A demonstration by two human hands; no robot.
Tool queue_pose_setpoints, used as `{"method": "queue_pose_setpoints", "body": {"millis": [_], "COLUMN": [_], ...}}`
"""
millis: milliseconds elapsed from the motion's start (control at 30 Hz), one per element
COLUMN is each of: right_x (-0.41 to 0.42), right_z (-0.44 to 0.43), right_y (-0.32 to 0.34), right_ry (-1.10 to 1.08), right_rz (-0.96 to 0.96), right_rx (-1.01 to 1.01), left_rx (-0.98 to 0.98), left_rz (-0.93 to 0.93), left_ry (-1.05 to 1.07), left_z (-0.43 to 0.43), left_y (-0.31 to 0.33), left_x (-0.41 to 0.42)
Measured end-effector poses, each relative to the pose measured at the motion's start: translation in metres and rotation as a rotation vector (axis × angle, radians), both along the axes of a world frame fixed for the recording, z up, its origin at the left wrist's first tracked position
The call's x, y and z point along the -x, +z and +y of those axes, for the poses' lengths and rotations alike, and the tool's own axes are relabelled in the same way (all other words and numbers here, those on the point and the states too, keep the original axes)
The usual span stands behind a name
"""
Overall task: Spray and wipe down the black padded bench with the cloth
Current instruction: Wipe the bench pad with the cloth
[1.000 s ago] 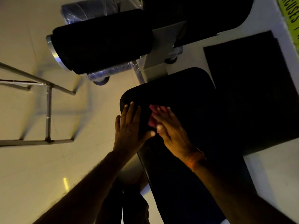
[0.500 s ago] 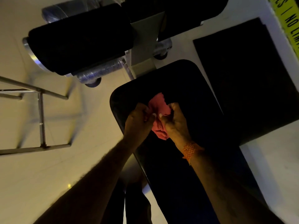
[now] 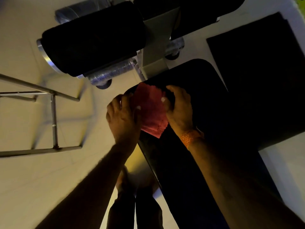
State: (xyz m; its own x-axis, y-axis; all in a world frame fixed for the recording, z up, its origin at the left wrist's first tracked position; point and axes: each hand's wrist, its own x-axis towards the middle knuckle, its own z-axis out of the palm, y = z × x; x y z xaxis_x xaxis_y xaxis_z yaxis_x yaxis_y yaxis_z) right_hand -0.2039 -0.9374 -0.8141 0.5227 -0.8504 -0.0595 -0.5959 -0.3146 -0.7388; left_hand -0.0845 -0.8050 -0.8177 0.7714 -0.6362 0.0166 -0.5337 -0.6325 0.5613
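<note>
Having been bunched half a second ago, the pink cloth (image 3: 149,111) is now held opened out over the far left corner of the black padded surface (image 3: 189,162). Its left edge is gripped by the left hand (image 3: 122,116) and its right edge pinched by the right hand (image 3: 179,108), with the hands drawn farther apart.

Cloth (image 3: 151,111) on bench (image 3: 189,146), between both hands.

L hand (image 3: 123,116) & R hand (image 3: 179,108) each grip an edge of the red cloth (image 3: 151,111), spread betw. them over the bench's (image 3: 173,162) far L corner. Orange band (image 3: 189,138) on R wrist. Black roller pad (image 3: 94,40) beyond, metal frame (image 3: 54,119) at L, black mat (image 3: 257,71) at R.
</note>
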Motion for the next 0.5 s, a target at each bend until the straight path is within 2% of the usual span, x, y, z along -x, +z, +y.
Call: {"method": "queue_pose_setpoints", "body": {"millis": [67,167,300,500], "right_x": [0.008,0.031,0.060,0.070], "right_z": [0.002,0.009,0.014,0.013], "right_y": [-0.004,-0.017,-0.039,-0.047], "right_ry": [-0.004,0.028,0.137,0.222], "right_rz": [0.067,0.149,0.243,0.335], "right_rx": [0.103,0.148,0.151,0.220], "left_rx": [-0.043,-0.187,-0.334,-0.364], "left_rz": [-0.131,-0.129,-0.206,-0.391], "left_ry": [-0.251,-0.545,-0.536,-0.712], "left_z": [-0.011,-0.028,-0.038,-0.044], "left_y": [-0.008,-0.027,-0.043,-0.049], "left_x": [0.003,0.016,0.021,-0.015]}}
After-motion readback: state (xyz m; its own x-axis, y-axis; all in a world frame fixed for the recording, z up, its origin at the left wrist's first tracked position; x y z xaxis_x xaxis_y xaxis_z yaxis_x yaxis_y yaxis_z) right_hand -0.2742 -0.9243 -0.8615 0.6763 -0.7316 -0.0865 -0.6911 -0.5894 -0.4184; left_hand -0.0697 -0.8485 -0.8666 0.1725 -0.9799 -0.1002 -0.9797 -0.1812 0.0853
